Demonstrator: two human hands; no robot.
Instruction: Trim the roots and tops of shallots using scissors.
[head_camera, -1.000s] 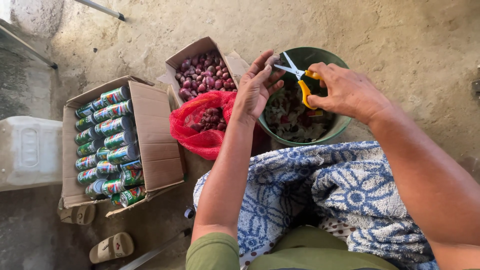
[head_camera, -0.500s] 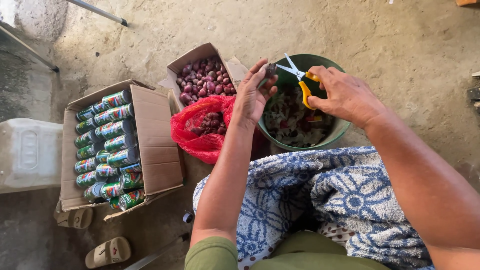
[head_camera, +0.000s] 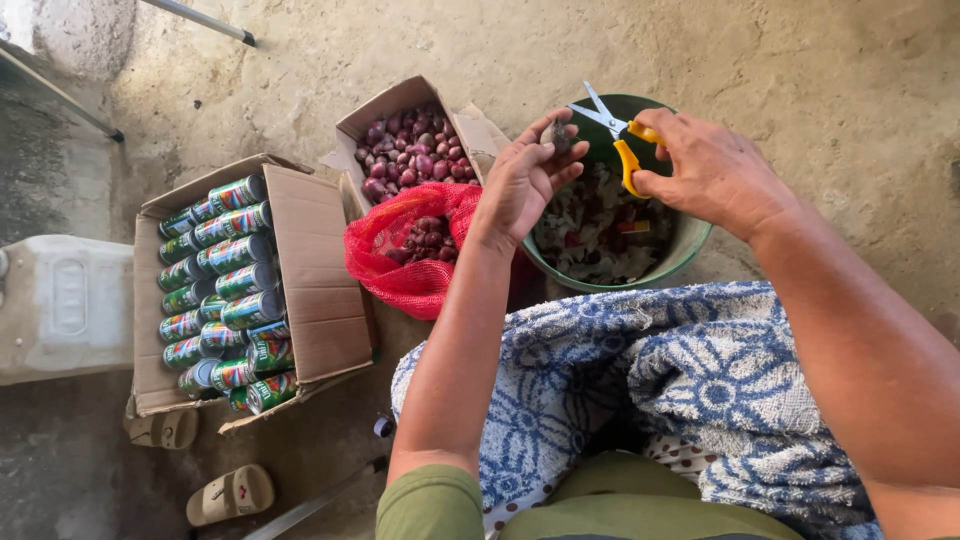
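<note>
- Above the green bowl (head_camera: 690, 245): left hand (head_camera: 520, 185) pinches a shallot (head_camera: 560, 135) at the fingertips.
- Right hand (head_camera: 715, 170) grips scissors (head_camera: 615, 135), blades parted beside it.
- Shallot: probably light, firm, papery-skinned; best held mid-body, ends exposed.
- Nearby: red net bag (head_camera: 405, 250), shallot box (head_camera: 410, 150).

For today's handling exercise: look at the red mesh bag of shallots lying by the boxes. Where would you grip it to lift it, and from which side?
Probably grip the red mesh bag at its open mouth, by the loose rim netting, coming from above. The bag lies slumped on the ground with its mouth gaping upward and shallots showing inside, so gathering the rim should close it. The cardboard box crowds its far side.
</note>
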